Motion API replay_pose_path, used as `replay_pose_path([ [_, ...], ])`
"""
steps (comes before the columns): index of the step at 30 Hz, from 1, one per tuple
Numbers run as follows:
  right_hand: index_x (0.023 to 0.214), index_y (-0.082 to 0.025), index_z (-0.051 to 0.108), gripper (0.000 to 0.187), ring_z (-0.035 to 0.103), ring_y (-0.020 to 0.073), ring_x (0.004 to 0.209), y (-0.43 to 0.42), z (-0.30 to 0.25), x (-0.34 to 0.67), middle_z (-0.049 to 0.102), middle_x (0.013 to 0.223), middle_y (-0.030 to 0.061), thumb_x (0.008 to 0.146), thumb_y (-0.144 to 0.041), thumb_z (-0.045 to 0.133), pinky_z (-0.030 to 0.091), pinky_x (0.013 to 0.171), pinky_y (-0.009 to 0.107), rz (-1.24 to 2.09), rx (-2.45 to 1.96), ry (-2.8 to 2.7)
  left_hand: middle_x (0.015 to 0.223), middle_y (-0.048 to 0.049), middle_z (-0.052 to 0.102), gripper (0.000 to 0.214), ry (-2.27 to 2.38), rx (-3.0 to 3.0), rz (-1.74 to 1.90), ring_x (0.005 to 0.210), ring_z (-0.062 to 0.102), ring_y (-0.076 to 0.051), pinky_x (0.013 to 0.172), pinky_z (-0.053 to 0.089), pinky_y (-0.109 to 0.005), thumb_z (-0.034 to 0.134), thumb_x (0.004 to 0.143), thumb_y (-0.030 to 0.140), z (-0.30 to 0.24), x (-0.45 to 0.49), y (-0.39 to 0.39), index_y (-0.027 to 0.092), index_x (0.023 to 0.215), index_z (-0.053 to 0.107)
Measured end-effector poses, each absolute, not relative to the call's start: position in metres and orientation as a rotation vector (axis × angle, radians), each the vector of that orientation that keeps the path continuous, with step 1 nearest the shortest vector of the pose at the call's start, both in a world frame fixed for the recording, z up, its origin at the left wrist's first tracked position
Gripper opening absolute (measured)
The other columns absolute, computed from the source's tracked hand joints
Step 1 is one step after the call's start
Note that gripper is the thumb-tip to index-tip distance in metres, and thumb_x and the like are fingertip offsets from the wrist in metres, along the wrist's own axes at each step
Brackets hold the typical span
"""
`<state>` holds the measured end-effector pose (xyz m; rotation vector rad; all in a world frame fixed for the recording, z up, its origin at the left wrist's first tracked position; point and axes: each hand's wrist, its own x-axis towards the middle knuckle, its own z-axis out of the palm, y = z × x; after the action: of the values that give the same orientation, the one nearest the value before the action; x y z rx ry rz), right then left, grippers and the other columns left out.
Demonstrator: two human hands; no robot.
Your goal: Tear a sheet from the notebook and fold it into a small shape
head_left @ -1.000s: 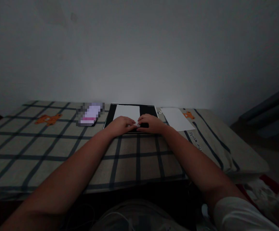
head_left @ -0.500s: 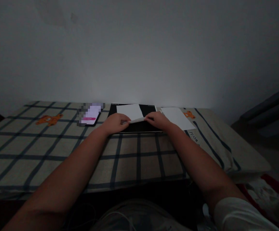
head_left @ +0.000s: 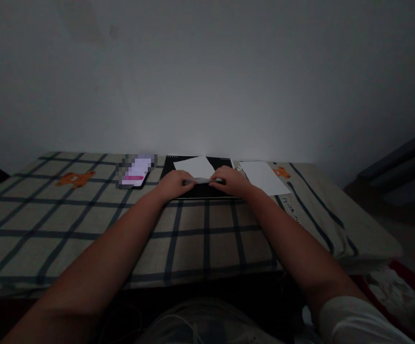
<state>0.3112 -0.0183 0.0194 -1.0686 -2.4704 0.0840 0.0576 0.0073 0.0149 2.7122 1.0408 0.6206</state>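
Observation:
A white sheet of paper (head_left: 195,165) lies over a black board or pad (head_left: 207,191) that has small holes along its far edge. The near edge of the sheet is folded or rolled up into a narrow strip. My left hand (head_left: 176,184) pinches the left end of that strip between thumb and fingers. At the right end, my right hand (head_left: 231,181) grips it the same way, thumb towards the middle. Both hands rest low over the board, and their fingers hide the ends of the strip.
A phone (head_left: 135,174) with a lit, partly blurred screen lies left of the board. Another white sheet (head_left: 264,177) lies to the right. A checked cloth (head_left: 207,239) covers the table, which meets a pale wall (head_left: 207,86). A red container (head_left: 397,286) stands low at the right.
The sheet has turned slightly, its far corner now more pointed. My right hand has shifted a little left along the strip, and both thumbs now sit closer to the middle.

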Motion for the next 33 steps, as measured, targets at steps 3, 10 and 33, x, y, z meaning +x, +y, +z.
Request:
replay_pose_path([
  [3,0.094,-0.018,0.072,0.022,0.060,0.0193,0.088,-0.021,0.017,0.301,0.073,0.096,0.0087,0.094,-0.029,0.054,0.041,0.079,0.031,0.111,-1.099,-2.502,0.094,-0.0066,0.075,0.032,1.023,2.703,0.623,0.089,0.067,-0.020,0.081,0.048,-0.032,0.051,0.090,0.041,0.015,0.058,0.006,0.021,0.094,0.075],
  [10,0.082,-0.016,0.070,0.014,0.054,0.0125,0.064,-0.024,0.023,0.313,0.067,0.072,0.0021,0.083,-0.020,0.057,0.035,0.063,0.025,0.258,-1.229,-2.390,0.088,-0.0076,0.073,0.041,1.165,2.698,0.707,0.084,0.065,-0.022,0.077,0.047,-0.033,0.047,0.092,0.050,0.016,0.055,0.010,0.019,0.092,0.074],
  [33,0.097,-0.022,0.056,0.028,0.058,0.0139,0.059,-0.017,0.013,0.297,0.059,0.066,-0.0028,0.085,-0.048,0.057,0.045,0.057,0.025,0.810,-1.163,-1.664,0.136,-0.0145,0.056,0.054,0.983,1.508,1.112,0.120,0.059,-0.025,0.094,0.054,-0.043,0.062,0.086,0.046,0.009,0.075,0.009,0.023,0.132,0.046],
])
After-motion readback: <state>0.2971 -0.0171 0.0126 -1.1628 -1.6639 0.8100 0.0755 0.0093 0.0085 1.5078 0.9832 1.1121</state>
